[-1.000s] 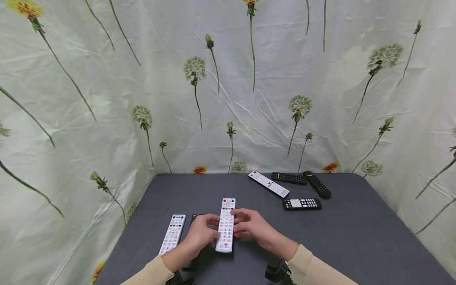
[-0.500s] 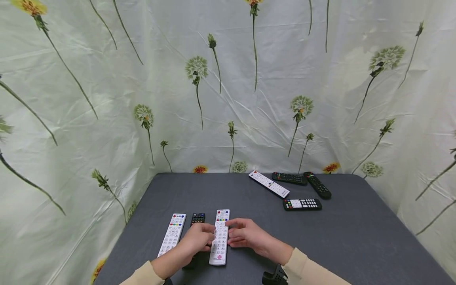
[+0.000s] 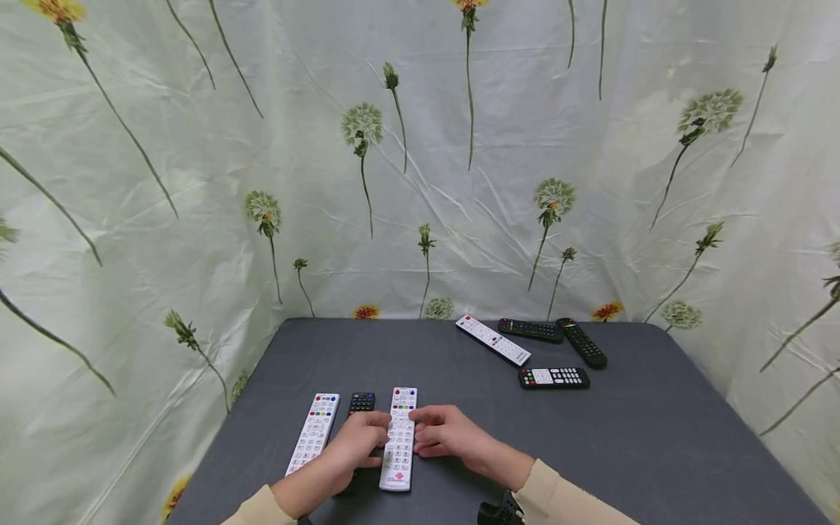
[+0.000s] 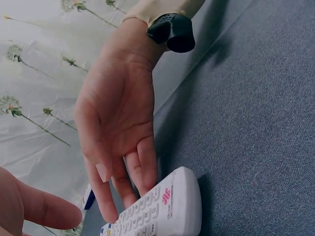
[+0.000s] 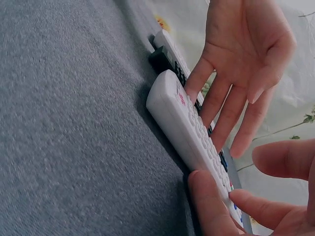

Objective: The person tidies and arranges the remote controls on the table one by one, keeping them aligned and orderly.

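A white remote control (image 3: 397, 456) lies lengthwise on the dark grey table, between my two hands. On its left side is my left hand (image 3: 354, 446), fingers fairly straight and reaching to the edge. My right hand (image 3: 456, 441) is at the opposite side, its fingertips touching the long edge in the right wrist view while the thumb stays off it. Neither hand grips the remote. Partly hidden under my left hand and forearm is a black remote (image 3: 363, 402). Left of that lies another white remote (image 3: 313, 430), roughly parallel, its lower end covered by my forearm.
At the back right of the table (image 3: 656, 437) lie a white remote (image 3: 492, 340), a black remote (image 3: 530, 329), a slanted black remote (image 3: 582, 344) and a black remote with white keys (image 3: 554, 377). A floral curtain (image 3: 420, 182) hangs behind the table's far edge.
The middle white remote has come toward me and left, down beside the black one, with both hands moving along. My left fingers no longer lie over it; in the last half second little shifts.
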Tool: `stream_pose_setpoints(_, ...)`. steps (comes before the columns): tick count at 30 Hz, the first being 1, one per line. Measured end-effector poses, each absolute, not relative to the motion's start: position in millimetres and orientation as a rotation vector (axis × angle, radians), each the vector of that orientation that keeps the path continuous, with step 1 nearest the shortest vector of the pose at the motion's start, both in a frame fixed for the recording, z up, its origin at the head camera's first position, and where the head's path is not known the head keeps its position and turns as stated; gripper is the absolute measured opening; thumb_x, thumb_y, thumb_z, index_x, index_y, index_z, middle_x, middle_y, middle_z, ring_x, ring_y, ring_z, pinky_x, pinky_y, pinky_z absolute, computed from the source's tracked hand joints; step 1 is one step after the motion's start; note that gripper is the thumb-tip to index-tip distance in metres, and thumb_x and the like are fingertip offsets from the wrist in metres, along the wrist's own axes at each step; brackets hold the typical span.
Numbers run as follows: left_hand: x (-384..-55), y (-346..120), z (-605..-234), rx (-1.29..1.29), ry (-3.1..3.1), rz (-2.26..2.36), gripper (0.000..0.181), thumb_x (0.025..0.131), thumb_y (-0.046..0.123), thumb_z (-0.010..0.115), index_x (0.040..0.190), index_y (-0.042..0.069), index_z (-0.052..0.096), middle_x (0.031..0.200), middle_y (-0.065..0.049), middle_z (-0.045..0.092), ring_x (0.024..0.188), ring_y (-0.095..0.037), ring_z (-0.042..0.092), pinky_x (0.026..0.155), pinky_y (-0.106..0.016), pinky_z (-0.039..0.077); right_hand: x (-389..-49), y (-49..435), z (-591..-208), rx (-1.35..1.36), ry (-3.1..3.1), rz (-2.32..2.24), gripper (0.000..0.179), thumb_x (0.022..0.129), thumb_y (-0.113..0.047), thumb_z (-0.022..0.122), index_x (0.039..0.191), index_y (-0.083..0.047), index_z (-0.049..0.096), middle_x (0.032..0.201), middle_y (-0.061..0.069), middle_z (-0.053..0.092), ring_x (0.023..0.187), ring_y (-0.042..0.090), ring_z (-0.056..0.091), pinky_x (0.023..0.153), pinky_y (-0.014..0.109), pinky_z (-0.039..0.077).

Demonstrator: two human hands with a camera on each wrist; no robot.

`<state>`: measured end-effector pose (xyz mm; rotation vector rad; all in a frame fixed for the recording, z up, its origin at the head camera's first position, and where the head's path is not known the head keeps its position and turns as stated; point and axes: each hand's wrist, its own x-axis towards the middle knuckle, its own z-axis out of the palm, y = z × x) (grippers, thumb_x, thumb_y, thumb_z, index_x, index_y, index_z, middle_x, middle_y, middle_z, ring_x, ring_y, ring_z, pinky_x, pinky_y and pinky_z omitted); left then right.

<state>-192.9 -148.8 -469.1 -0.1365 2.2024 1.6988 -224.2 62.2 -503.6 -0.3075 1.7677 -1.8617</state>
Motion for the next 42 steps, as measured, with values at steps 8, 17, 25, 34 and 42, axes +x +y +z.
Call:
stream_pose_setpoints(8, -187.2, -152.7, -469.2, -0.153, 2.168, 1.724, 0.054, 0.082, -0.004, 0.048, 0.135, -0.015, 0.05, 0.126, -0.029, 0.055, 0.104, -0.034, 0.057, 0.079, -0.053, 0.056, -219.8, 59.4, -503.2, -0.293, 1.752, -1.831, 0.048, 0.089, -0.001, 0.062, 0.136, 0.006, 0.056, 0.101, 0.011, 0.061, 0.087, 0.02, 0.068, 0.082, 0.039, 0.058)
stream_pose_setpoints(17, -183.4, -152.2, -466.1, -0.148, 2.151, 1.746, 0.054, 0.084, 0.002, 0.051, 0.135, -0.016, 0.049, 0.124, -0.027, 0.053, 0.103, -0.037, 0.051, 0.077, -0.055, 0.055, -216.3, 57.8, -501.6, -0.289, 1.757, -1.838, 0.049, 0.088, 0.0, 0.062, 0.136, 0.007, 0.056, 0.102, 0.012, 0.061, 0.087, 0.021, 0.068, 0.082, 0.04, 0.058)
stream_pose_setpoints(25, -185.1, -151.6, -466.2, -0.139, 2.153, 1.745, 0.055, 0.085, 0.004, 0.053, 0.137, -0.016, 0.047, 0.121, -0.026, 0.054, 0.103, -0.039, 0.051, 0.077, -0.055, 0.055, -218.2, 58.4, -504.4, -0.286, 1.756, -1.835, 0.048, 0.089, -0.001, 0.062, 0.136, 0.006, 0.056, 0.101, 0.011, 0.061, 0.088, 0.022, 0.069, 0.081, 0.039, 0.058)
stream_pose_setpoints(34, -189.1, -151.1, -467.0, -0.137, 2.2, 1.713, 0.054, 0.088, 0.005, 0.054, 0.138, -0.014, 0.047, 0.13, -0.031, 0.052, 0.11, -0.041, 0.054, 0.08, -0.057, 0.055, -219.9, 58.0, -506.8, -0.287, 1.755, -1.828, 0.047, 0.09, -0.002, 0.062, 0.136, 0.005, 0.056, 0.103, 0.012, 0.062, 0.091, 0.024, 0.07, 0.083, 0.041, 0.058)
stream_pose_setpoints(42, -190.9, -150.6, -464.8, -0.127, 2.211, 1.679, 0.052, 0.09, 0.005, 0.054, 0.139, -0.013, 0.047, 0.134, -0.033, 0.05, 0.12, -0.046, 0.052, 0.083, -0.058, 0.054, -220.4, 58.3, -505.7, -0.296, 1.75, -1.829, 0.047, 0.09, -0.002, 0.062, 0.136, 0.004, 0.057, 0.103, 0.012, 0.061, 0.09, 0.022, 0.07, 0.081, 0.038, 0.058)
